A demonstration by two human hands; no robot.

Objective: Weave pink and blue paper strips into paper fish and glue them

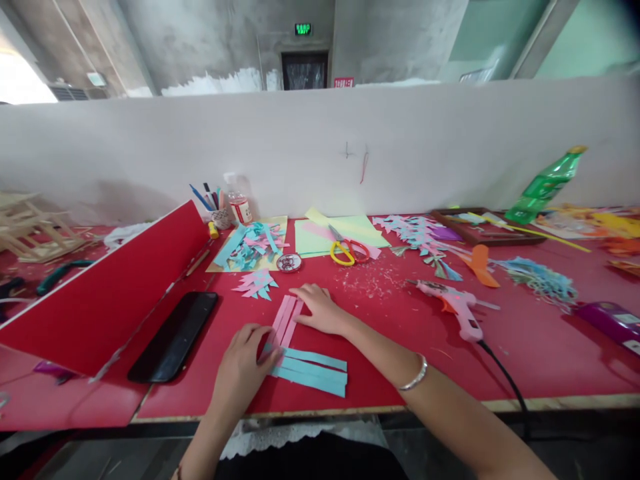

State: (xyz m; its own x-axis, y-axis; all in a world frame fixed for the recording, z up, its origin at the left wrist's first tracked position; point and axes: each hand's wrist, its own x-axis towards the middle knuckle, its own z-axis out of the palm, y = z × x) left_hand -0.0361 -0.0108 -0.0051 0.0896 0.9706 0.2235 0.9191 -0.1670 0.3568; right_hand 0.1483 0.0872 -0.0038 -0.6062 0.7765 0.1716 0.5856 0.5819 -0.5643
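Note:
Slit pink paper strips (pixel 285 320) and slit light-blue paper strips (pixel 315 372) meet at an angle near the front of the red table. My left hand (pixel 243 363) has its thumb and fingers closed around the corner where the two colours meet; the exact crossing is partly covered. Over the far right edge of the pink strips lies my right hand (pixel 320 310), fingers spread and thumb touching the paper. Just beyond them is a small cluster of pink and blue cut pieces (pixel 256 285).
Left of my hands lie a black phone (pixel 173 338) and an upright red board (pixel 115 287). Scissors (pixel 345 250) rest on paper sheets behind. To the right are a corded pink glue gun (pixel 457 307), a green bottle (pixel 545 187) and a purple object (pixel 607 323).

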